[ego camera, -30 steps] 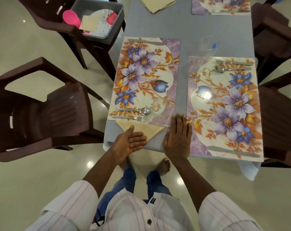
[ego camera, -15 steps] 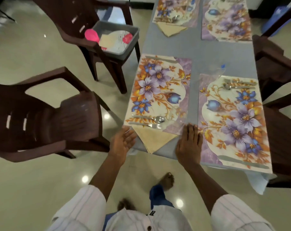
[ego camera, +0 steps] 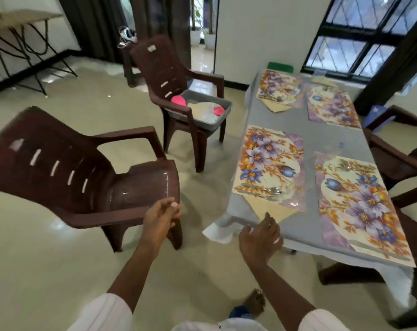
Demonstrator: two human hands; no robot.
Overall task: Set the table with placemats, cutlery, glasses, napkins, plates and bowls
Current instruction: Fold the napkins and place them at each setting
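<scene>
Head view: the table point(ego camera: 322, 139) carried a floral placemat point(ego camera: 269, 161) at its near-left corner, with a spoon point(ego camera: 266, 190) and fork point(ego camera: 269, 198) along the mat's near edge.
Napkin: a tan folded napkin point(ego camera: 268, 209) lay tucked under that placemat, its point toward the table's edge.
Tub: a grey tub point(ego camera: 223, 115) sat on the far chair point(ego camera: 159, 65), holding a plate point(ego camera: 202, 113), well apart from both hands.
Handling: the plate was probably stiff, light and smooth, best taken by its rim. The napkin looked soft and easily shifted, better pressed flat than pulled.
Left hand point(ego camera: 161, 215): raised over the near chair point(ego camera: 59, 163), by its front edge, fingers loosely curled, grasping nothing.
Right hand point(ego camera: 260, 237): at the table's edge just beside the napkin's point, fingers loosely bent, holding nothing. Whether a fingertip touched the cloth could not be told.
</scene>
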